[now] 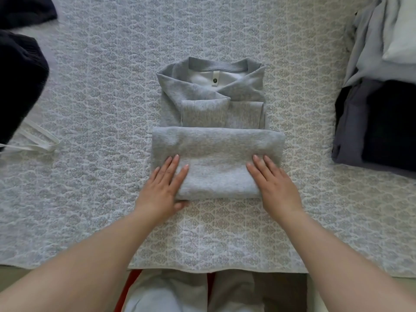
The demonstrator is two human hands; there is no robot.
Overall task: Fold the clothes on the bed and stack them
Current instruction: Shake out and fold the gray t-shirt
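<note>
Grey sweatshirt (pixel 213 122) at centre of bed (pixel 101 86), partly folded. Sleeves crossed over chest; hem end folded up toward collar, forming a thick band across lower half. Collar end at 12 o'clock, folded edge at 6 o'clock; long axis running 12 to 6. Small round tag visible inside neckline.

Left hand (pixel 163 185) flat on lower left corner of folded band, fingers straight and spread, thumb tucked under the edge; pressing, no grip. Right hand (pixel 273 183) flat on lower right corner, fingers straight, pressing likewise.

Stack of folded clothes (pixel 380 104) at 3 o'clock, well apart: dark pieces below, pale ones on top. Dark garment (pixel 20 82) at 9 o'clock, white strap (pixel 36 140) beside it.
</note>
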